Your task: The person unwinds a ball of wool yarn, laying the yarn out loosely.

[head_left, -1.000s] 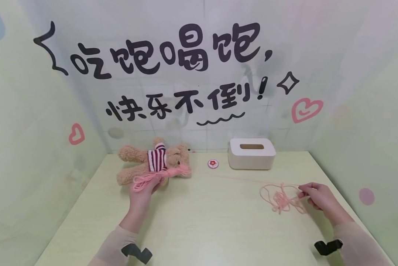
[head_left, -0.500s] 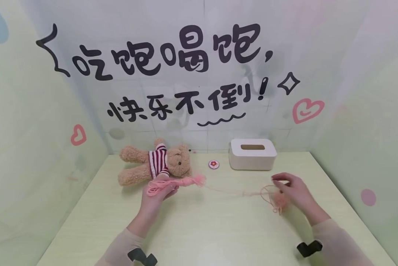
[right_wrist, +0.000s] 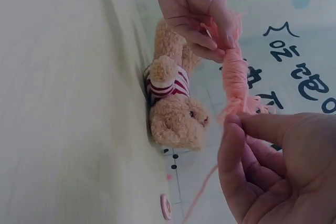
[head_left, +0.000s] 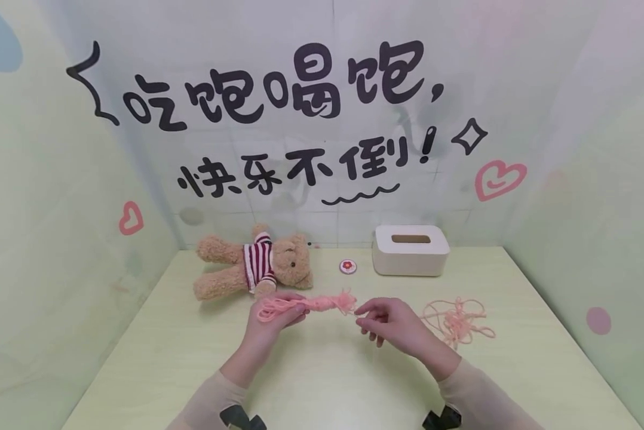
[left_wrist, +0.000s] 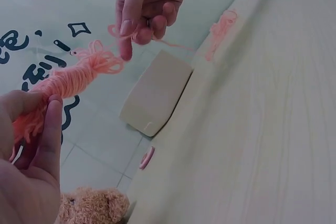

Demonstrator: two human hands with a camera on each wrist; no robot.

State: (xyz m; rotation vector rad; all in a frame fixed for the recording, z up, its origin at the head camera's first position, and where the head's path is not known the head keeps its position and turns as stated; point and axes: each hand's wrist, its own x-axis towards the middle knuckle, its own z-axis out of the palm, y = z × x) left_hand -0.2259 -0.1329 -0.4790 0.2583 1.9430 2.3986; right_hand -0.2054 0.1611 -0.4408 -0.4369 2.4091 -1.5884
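A wound bundle of pink yarn (head_left: 322, 303) is held above the table by my left hand (head_left: 261, 328), thumb and fingers pinching it near its looped end. In the left wrist view, wraps circle the bundle's middle (left_wrist: 68, 81), and short loops stick out at its far end. Close to that end is my right hand (head_left: 397, 325), its thumb and index finger pinching a strand of yarn (left_wrist: 173, 44). This thin strand trails away from the right hand toward a loose pink yarn tangle (head_left: 458, 322) on the table at the right. The right wrist view has both hands at the bundle (right_wrist: 234, 77).
Behind the left hand, a teddy bear (head_left: 260, 260) in a striped shirt lies on its back on the table (head_left: 343, 382). A round flower badge (head_left: 347, 266) and a white tissue box (head_left: 411, 254) sit along the back. Printed walls enclose the table on three sides.
My right hand has swept left from the loose yarn to the bundle's end, bringing the strand along. The left hand has carried the bundle right, away from the teddy bear.
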